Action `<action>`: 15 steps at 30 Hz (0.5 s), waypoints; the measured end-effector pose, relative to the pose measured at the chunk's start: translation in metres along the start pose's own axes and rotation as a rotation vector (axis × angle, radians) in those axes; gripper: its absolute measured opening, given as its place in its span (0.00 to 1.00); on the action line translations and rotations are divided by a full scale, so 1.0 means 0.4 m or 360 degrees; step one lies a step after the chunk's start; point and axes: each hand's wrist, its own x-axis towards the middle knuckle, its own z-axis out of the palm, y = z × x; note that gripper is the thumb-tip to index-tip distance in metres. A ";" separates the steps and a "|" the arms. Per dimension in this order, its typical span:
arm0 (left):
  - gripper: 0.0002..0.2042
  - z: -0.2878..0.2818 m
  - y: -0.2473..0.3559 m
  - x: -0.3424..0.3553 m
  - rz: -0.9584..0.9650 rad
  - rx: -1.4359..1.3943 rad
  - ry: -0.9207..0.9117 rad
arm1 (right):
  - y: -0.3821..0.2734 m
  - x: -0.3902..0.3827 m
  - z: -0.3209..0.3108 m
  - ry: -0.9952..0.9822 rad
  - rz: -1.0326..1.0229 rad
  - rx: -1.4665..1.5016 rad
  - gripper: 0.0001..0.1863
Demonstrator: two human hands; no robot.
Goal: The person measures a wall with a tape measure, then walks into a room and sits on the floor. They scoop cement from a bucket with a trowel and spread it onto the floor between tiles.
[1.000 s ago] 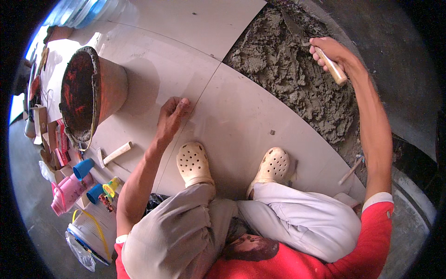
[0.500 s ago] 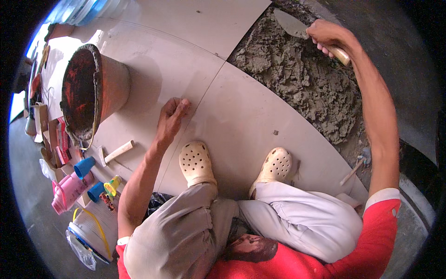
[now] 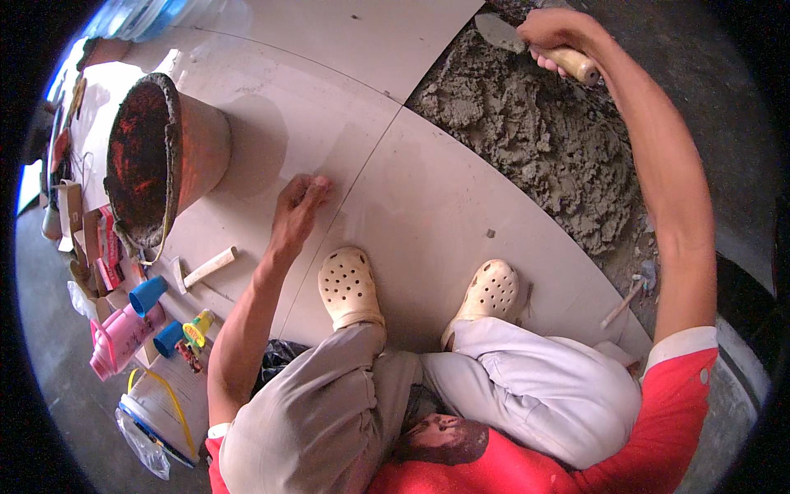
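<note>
At the far right, my right hand (image 3: 553,33) is wrapped round a trowel (image 3: 499,33), its blade over the far edge of the wet mortar (image 3: 535,123) and its light wooden handle pointing back toward me. The mortar lies rough and lumpy in the bed beside the tiles. My left hand (image 3: 303,206) is closed with its thumb on the curled fingers, over the pale tile floor (image 3: 395,189) near a joint line; no object shows in it. Left of it lies a mortar-stained bucket (image 3: 197,148), tipped on its side, its dark mouth turned left.
A hammer (image 3: 212,267) lies left of my forearm, near blue cups (image 3: 148,296), a pink jug (image 3: 123,337) and a white pail (image 3: 169,407). Another small hammer-like tool (image 3: 623,303) rests at the right tile edge. My cream clogs (image 3: 350,286) stand on the tiles.
My right hand and the trowel have moved farther away and slightly left over the mortar, and the handle end has turned more toward me. My left hand has barely shifted.
</note>
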 end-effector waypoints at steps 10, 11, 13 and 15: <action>0.19 0.005 0.030 -0.012 0.0070 0.0121 -0.0071 | 0.115 -0.072 0.110 -0.0276 -0.0409 0.0024 0.15; 0.19 0.010 0.038 -0.014 0.0076 0.0146 -0.0070 | 0.135 -0.080 0.125 -0.0294 -0.0508 0.0117 0.16; 0.19 0.022 0.052 -0.018 0.0040 0.0172 -0.0012 | 0.165 -0.097 0.175 -0.0401 -0.0496 0.0087 0.17; 0.19 0.036 0.062 -0.027 0.0060 0.0159 -0.0009 | 0.194 -0.118 0.226 -0.0424 -0.0505 0.0037 0.17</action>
